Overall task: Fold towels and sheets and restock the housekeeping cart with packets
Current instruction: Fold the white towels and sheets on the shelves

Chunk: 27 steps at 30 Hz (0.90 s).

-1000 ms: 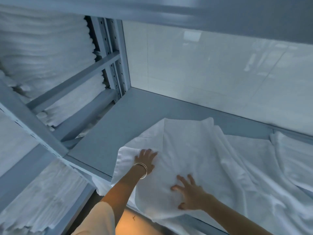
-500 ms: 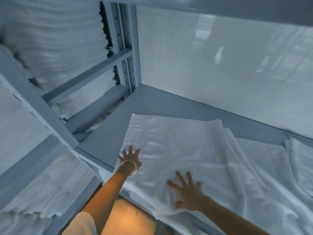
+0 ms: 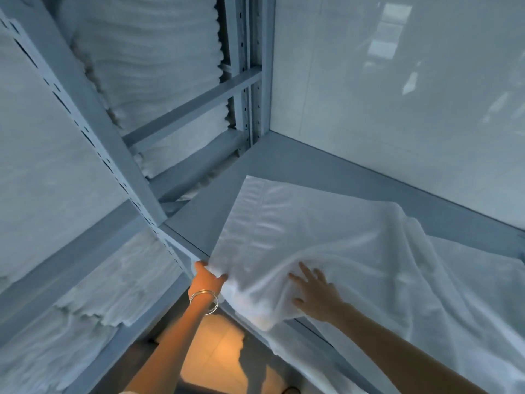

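Pinching the white towel's point(image 3: 298, 231) near-left corner, left hand point(image 3: 206, 281) has left its flat smoothing; right hand point(image 3: 318, 294) presses flat, ready to fold.

head view | head-worn, wide-angle | faces forward-down | close over shelf point(image 3: 284, 172)

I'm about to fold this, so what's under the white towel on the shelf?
The grey shelf shows bare beside the white towel. More white linen lies under its right side. Whatever else it covers is hidden.
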Each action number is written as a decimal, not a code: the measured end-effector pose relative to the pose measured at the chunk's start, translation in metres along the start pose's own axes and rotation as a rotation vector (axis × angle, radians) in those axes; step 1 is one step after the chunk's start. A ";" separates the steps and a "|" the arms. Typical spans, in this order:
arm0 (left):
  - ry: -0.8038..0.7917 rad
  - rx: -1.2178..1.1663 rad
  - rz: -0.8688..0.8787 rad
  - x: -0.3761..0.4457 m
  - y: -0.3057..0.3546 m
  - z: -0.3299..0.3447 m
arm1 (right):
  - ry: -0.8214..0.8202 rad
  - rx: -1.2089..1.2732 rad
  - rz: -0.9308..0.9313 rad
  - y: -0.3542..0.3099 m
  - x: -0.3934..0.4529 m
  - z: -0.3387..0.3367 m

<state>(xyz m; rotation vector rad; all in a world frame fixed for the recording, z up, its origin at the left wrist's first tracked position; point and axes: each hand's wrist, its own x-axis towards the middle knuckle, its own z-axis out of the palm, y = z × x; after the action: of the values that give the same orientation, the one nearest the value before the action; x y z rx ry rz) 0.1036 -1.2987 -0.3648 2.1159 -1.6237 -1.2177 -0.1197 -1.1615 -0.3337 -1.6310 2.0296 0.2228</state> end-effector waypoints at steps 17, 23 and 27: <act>-0.010 0.172 0.393 -0.024 0.111 -0.054 | 0.046 0.572 -0.150 -0.049 0.028 -0.014; -0.383 0.008 0.791 -0.126 0.237 0.010 | 0.479 1.504 0.227 0.026 -0.041 -0.056; -1.228 -0.077 0.811 -0.217 0.256 0.084 | 0.769 1.639 0.444 0.125 -0.122 -0.049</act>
<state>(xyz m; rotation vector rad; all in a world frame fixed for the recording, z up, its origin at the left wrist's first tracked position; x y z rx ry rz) -0.1478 -1.1779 -0.1598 0.3019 -2.3334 -2.2385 -0.2352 -1.0452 -0.2564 -0.1546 1.8609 -1.6578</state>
